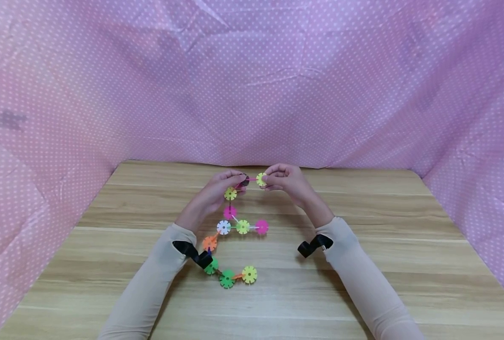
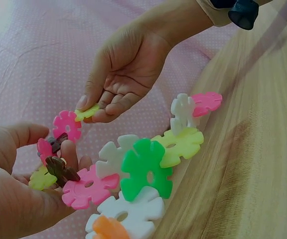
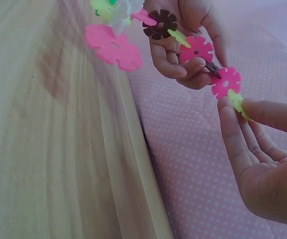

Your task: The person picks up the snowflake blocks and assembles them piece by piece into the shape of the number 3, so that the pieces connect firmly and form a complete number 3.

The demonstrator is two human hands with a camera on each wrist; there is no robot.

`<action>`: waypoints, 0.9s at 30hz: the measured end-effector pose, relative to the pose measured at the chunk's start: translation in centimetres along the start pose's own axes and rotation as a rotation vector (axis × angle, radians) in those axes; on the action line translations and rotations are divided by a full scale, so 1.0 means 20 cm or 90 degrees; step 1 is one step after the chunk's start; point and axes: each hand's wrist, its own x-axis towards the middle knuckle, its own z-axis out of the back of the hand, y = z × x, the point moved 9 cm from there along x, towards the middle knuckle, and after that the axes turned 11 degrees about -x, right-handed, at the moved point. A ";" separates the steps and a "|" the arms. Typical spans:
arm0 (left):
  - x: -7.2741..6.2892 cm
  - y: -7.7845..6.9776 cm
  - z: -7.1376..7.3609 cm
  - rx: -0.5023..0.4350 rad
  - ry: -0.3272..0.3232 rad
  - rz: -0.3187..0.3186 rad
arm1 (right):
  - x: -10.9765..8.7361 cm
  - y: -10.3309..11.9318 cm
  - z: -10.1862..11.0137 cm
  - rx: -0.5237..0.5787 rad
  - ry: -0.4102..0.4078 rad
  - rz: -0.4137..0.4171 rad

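A chain of notched plastic snowflake discs, slotted edge to edge, runs in an E-like shape. My right hand [image 1: 290, 183] pinches the yellow disc [image 1: 260, 179] at its far end between thumb and fingers. That disc is joined to a pink disc [image 3: 226, 82], and a dark brown disc [image 1: 245, 180] follows it. Around this brown part my left hand [image 1: 215, 192] curls its thumb and fingers. Below it come another yellow disc [image 1: 230, 193] and a pink disc [image 1: 230, 213]. A side branch with a yellow-green disc [image 1: 243, 227] ends in a pink disc [image 1: 262, 227].
Toward me the chain continues through an orange disc [image 1: 209, 243] and green discs [image 1: 227, 279] to a yellow disc [image 1: 249, 274]. Beneath lies a wood-grain table [image 1: 362, 283]. A pink dotted cloth [image 1: 252, 85] hangs behind its far edge. Black straps [image 1: 315, 245] hang at both wrists.
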 end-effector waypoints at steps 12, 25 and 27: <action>-0.01 0.01 -0.02 0.022 -0.003 0.015 | -0.01 0.02 -0.02 0.005 0.004 0.012; -0.02 -0.01 -0.02 0.043 -0.006 -0.013 | -0.02 0.03 -0.01 -0.022 0.003 0.027; -0.02 -0.01 -0.02 0.044 -0.008 -0.017 | -0.02 0.04 -0.01 -0.030 0.000 0.031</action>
